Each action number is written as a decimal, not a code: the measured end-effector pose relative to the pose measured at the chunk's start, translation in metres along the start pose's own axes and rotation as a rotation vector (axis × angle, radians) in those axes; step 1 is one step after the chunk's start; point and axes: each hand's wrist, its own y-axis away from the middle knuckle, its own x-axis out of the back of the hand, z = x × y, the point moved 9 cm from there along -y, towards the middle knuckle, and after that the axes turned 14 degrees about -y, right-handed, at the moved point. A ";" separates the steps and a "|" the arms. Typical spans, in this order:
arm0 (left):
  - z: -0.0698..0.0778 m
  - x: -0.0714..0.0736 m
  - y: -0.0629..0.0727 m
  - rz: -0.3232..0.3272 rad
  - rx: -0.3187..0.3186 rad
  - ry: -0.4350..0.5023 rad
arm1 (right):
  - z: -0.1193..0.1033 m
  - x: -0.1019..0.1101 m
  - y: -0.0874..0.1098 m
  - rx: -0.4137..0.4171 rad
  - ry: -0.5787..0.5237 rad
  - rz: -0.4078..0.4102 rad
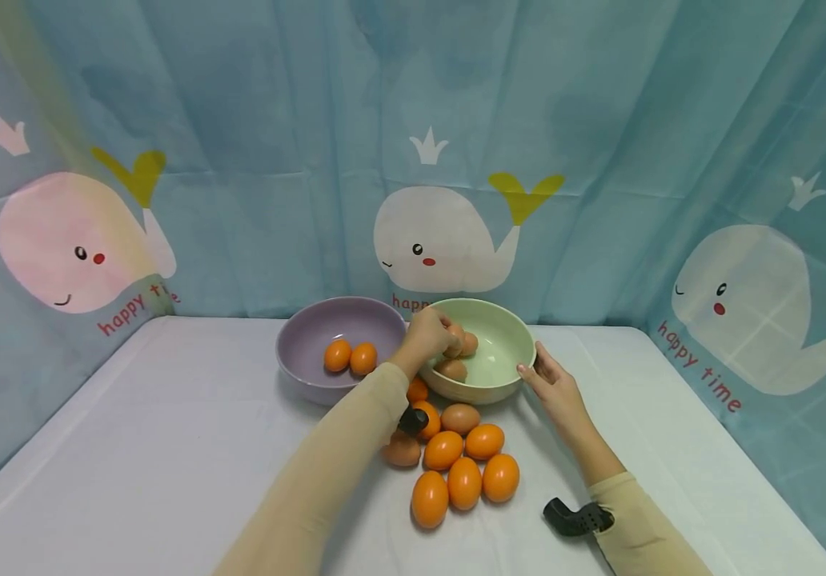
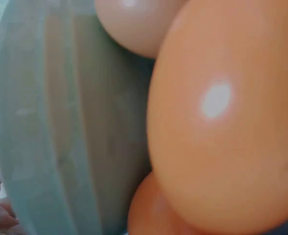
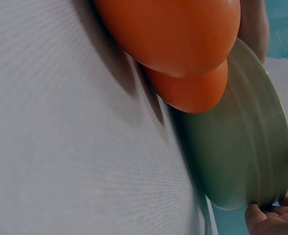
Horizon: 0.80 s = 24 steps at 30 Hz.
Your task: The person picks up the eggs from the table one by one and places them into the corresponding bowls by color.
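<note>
Your left hand (image 1: 429, 334) is over the left side of the light green bowl (image 1: 495, 344), fingers curled and, as far as the head view shows, pinching one brown egg (image 1: 459, 334). That egg is inside the bowl's outline, toward its left, just off your fingertips on their right. The fingers cover part of it, so I cannot tell its long axis, nor whether it touches the bowl.

The relation that counts looks to be the close packing there: a second brown egg (image 1: 469, 344) sits just right of the pinched one, and a third brown egg (image 1: 451, 370) lies nearer you, its long axis roughly left to right. The bowl's bare floor is to the right of all three. Your left hand is clearly the nearer to them.

Your right hand (image 1: 555, 390) grips the opposite side of the bowl, thumb near the rim and fingers against the outer wall, with no egg in it.

Your left forearm passes in front of the right part of the purple bowl (image 1: 298, 380), which holds two orange eggs (image 1: 337, 355). On the white table (image 1: 132, 424), in front of the bowls, lie loose orange eggs (image 1: 464, 483), with one loose brown egg (image 1: 460, 418) just in front of the green bowl and another brown egg (image 1: 402, 450) beside your left sleeve (image 1: 326, 448).
</note>
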 end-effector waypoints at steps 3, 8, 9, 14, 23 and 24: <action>0.003 -0.003 -0.001 0.003 -0.025 -0.004 | 0.000 0.000 0.000 0.000 0.002 0.001; 0.004 -0.007 -0.002 -0.011 -0.047 -0.038 | 0.001 0.000 -0.001 0.001 -0.001 0.008; 0.004 -0.009 -0.003 -0.019 -0.047 -0.045 | 0.001 0.000 -0.001 0.000 -0.003 0.007; 0.006 -0.013 -0.004 -0.044 -0.066 -0.107 | 0.001 0.001 -0.001 -0.003 -0.006 0.003; 0.008 -0.013 -0.002 -0.046 -0.085 -0.148 | 0.001 0.001 -0.002 -0.002 -0.010 0.006; 0.008 -0.012 -0.002 -0.045 -0.083 -0.149 | 0.001 0.001 -0.002 -0.003 -0.011 0.006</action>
